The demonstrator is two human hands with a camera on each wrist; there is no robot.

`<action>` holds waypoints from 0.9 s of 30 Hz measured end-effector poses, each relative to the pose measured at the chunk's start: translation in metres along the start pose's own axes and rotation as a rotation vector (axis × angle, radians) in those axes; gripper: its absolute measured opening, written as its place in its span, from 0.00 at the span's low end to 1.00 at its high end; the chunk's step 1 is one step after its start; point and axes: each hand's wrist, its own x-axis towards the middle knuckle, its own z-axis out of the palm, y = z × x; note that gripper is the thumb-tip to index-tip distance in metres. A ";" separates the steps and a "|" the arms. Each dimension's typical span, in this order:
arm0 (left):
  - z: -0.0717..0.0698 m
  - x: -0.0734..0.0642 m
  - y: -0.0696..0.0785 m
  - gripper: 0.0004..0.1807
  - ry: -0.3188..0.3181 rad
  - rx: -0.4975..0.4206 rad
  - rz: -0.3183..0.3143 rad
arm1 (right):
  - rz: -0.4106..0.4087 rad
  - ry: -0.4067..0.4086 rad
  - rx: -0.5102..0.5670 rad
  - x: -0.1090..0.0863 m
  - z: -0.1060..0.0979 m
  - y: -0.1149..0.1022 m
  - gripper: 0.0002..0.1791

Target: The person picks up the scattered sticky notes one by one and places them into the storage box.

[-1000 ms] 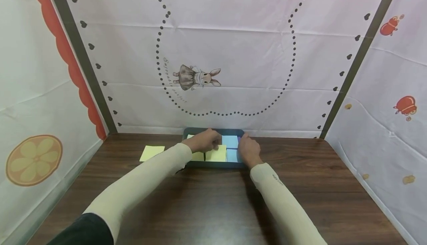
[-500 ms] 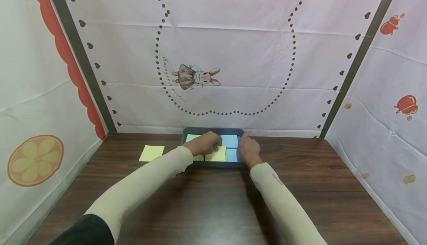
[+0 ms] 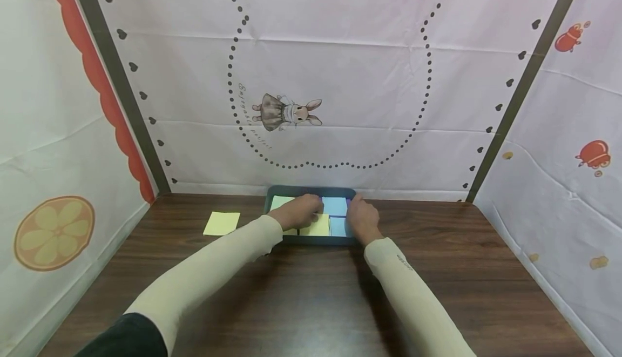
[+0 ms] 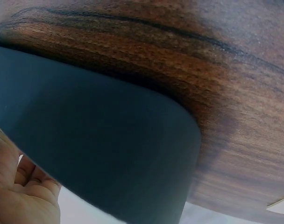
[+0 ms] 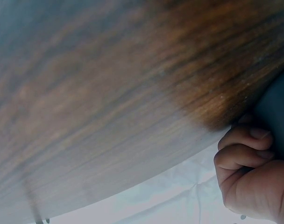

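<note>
A dark blue-grey tray (image 3: 316, 241) stands near the back of the table, holding pads of sticky notes. My left hand (image 3: 297, 211) reaches over its left half, fingers bent down at the top edge of a yellow sticky note pad (image 3: 315, 226), which they pinch. Most of the fingertips are hidden under the hand. In the left wrist view, the left hand (image 4: 25, 196) shows above the tray's outer wall (image 4: 109, 140). My right hand (image 3: 363, 219) grips the tray's right end; in the right wrist view its curled fingers (image 5: 242, 154) lie against the tray wall.
Blue sticky notes (image 3: 335, 206) fill the tray's right part, and a pale green note (image 3: 279, 201) shows at its back left. A separate yellow sticky note (image 3: 221, 223) lies on the wooden table (image 3: 311, 297) left of the tray. A printed cloth (image 3: 330, 146) hangs close behind.
The yellow pad's top edge has dropped slightly toward the person, and the left hand has shifted a little down with it. The right hand keeps its place on the tray.
</note>
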 end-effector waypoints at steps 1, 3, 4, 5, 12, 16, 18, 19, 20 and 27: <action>0.007 0.005 -0.009 0.09 0.010 0.005 0.010 | -0.002 0.002 -0.001 -0.001 0.000 0.000 0.25; 0.015 0.011 -0.022 0.09 0.013 -0.003 0.025 | -0.007 0.009 -0.003 -0.002 -0.001 -0.001 0.25; 0.018 0.012 -0.026 0.09 0.022 -0.002 0.025 | -0.009 0.012 -0.004 -0.003 -0.001 -0.001 0.25; 0.020 0.012 -0.026 0.09 0.028 0.001 0.017 | -0.012 0.015 -0.004 -0.003 -0.002 -0.001 0.25; -0.015 -0.016 0.026 0.07 -0.014 0.088 -0.037 | -0.023 0.021 0.013 -0.003 -0.002 0.000 0.24; -0.034 -0.031 0.057 0.07 -0.030 0.132 -0.077 | -0.021 0.017 0.021 -0.002 -0.003 -0.001 0.24; -0.034 -0.030 0.058 0.07 -0.036 0.145 -0.079 | -0.020 0.014 0.017 -0.001 -0.003 -0.001 0.24; -0.034 -0.030 0.057 0.07 -0.040 0.139 -0.076 | -0.020 0.011 0.016 -0.001 -0.003 -0.001 0.24; -0.025 -0.025 0.045 0.07 -0.033 0.142 -0.054 | -0.017 0.008 0.015 -0.001 -0.003 -0.001 0.24; 0.010 0.003 -0.002 0.07 -0.041 0.132 -0.019 | -0.007 -0.024 0.011 0.000 0.000 0.002 0.24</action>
